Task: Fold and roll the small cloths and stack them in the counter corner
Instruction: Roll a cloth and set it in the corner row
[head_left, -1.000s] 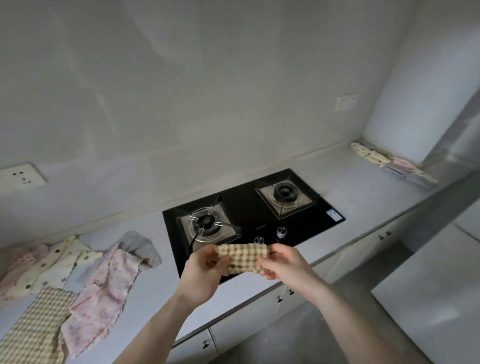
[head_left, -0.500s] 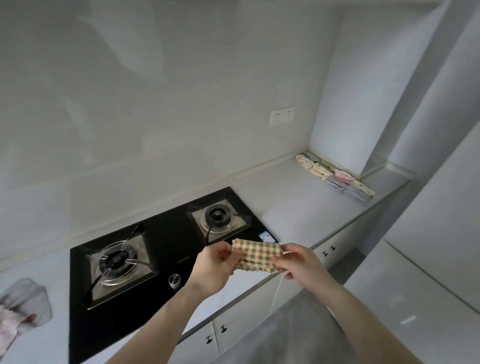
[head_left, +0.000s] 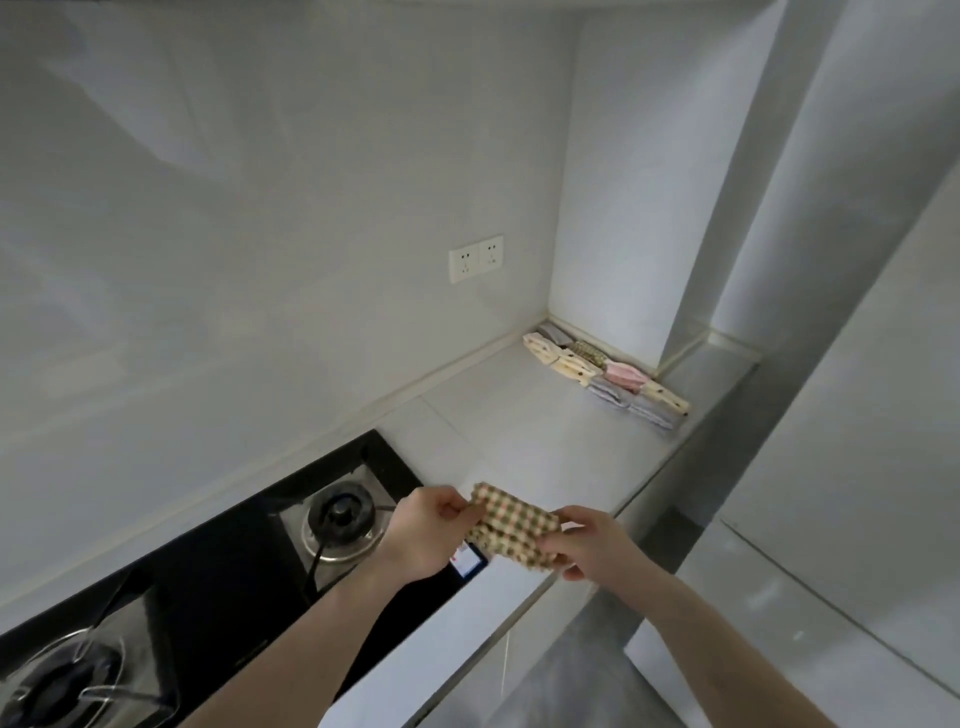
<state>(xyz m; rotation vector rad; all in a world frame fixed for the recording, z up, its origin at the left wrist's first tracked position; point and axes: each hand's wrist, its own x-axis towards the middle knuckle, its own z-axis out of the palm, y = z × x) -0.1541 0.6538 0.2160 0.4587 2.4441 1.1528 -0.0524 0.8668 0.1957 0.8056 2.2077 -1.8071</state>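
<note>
A small checked cloth (head_left: 511, 525), folded into a short bundle, hangs in the air above the counter's front edge, just right of the hob. My left hand (head_left: 423, 530) pinches its left end and my right hand (head_left: 592, 543) grips its right end. In the far counter corner lies a row of several rolled cloths (head_left: 605, 371), cream spotted, grey, pink and checked, set along the right wall.
A black gas hob (head_left: 218, 582) with two burners fills the counter on the left. Pale counter (head_left: 524, 431) stretches between the hob and the rolled cloths. A double wall socket (head_left: 476, 258) sits above. A tall white panel stands at the right.
The view has swung right along the counter. The loose cloths at the left have left the frame, and the corner row of rolled cloths is nearer. Both hands still hold the checked cloth.
</note>
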